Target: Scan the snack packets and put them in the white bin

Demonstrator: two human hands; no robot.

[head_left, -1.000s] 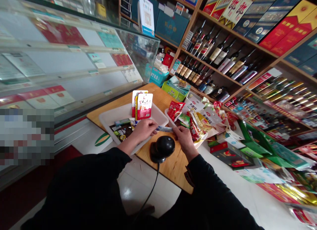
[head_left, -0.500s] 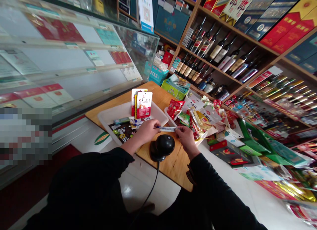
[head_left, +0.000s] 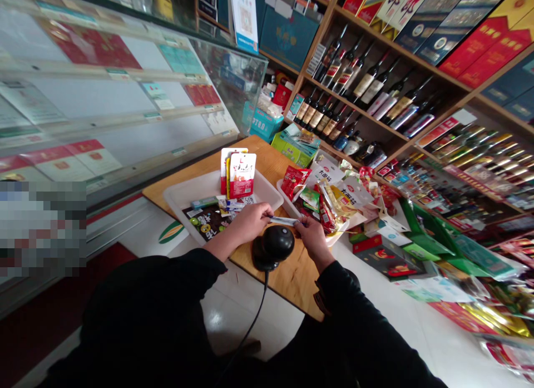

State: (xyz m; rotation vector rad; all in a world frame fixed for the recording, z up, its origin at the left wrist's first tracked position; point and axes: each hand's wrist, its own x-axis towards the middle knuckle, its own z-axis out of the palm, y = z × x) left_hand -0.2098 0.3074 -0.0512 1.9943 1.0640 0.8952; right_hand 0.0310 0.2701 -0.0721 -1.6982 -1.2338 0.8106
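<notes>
Between my two hands a small, narrow whitish packet [head_left: 284,221] is stretched out level, its kind too small to make out. My left hand [head_left: 255,220] pinches its left end, and my right hand [head_left: 312,233] pinches the right end. Just below it, on the wooden table [head_left: 298,282], stands a black barcode scanner [head_left: 278,244] with a cable. A white tray [head_left: 173,196] at the left holds upright red-and-white pouches [head_left: 242,176] and a dark snack bag [head_left: 204,224]. At the right, a second white tray [head_left: 281,188] is heaped with snack packs, a red pouch [head_left: 295,181] among them.
A glass display case [head_left: 125,98] runs along the left. Wine bottles [head_left: 369,82] fill wooden shelves behind the table. Open green cartons [head_left: 434,237] and other packaged goods crowd the floor at the right. The scanner's cable [head_left: 261,310] hangs over the table's near edge.
The packet has tipped slightly, its right end a little lower. My right hand has shifted slightly down, and both hands keep their hold.
</notes>
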